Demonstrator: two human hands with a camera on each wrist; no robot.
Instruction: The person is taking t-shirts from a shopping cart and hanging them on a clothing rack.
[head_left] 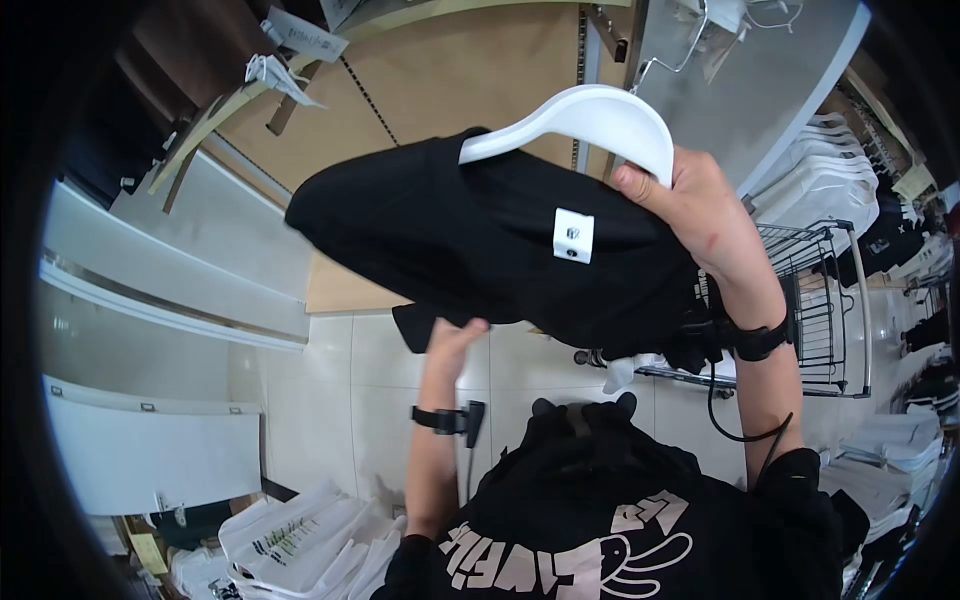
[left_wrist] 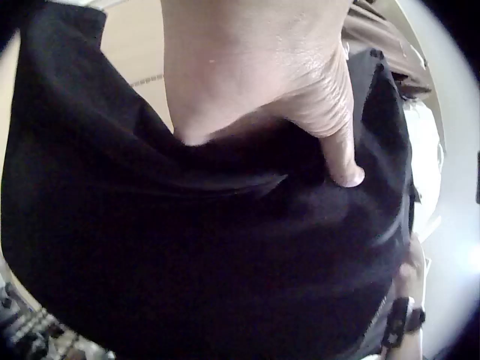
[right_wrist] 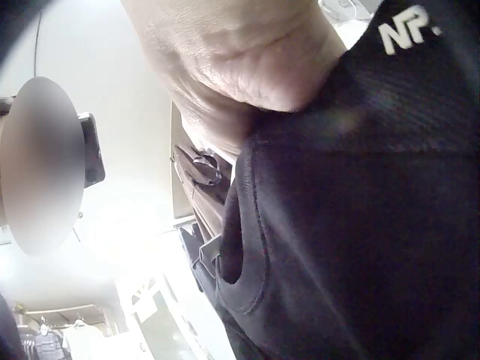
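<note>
A black T-shirt (head_left: 400, 220) with a white neck label (head_left: 573, 235) spreads out in front of me in the head view. From its neck opening rises a curved white hanger (head_left: 590, 105). My right hand (head_left: 710, 205) grips the hanger's right side, thumb across it and against the black cloth; its fingers are hidden behind. Small white lettering (right_wrist: 409, 30) shows on the cloth in the right wrist view. Lower down, my left hand (head_left: 452, 345) holds the shirt's lower edge. Its thumb (left_wrist: 346, 161) lies on the near side of the fabric, with the other fingers hidden underneath.
A wire shopping cart (head_left: 815, 290) stands on the right, partly behind my right forearm. White garments on hangers (head_left: 830, 165) hang beyond it. Stacked white shirts (head_left: 300, 540) lie at lower left, below a white cabinet (head_left: 150, 450). A wooden-backed shelf unit (head_left: 480, 80) is ahead.
</note>
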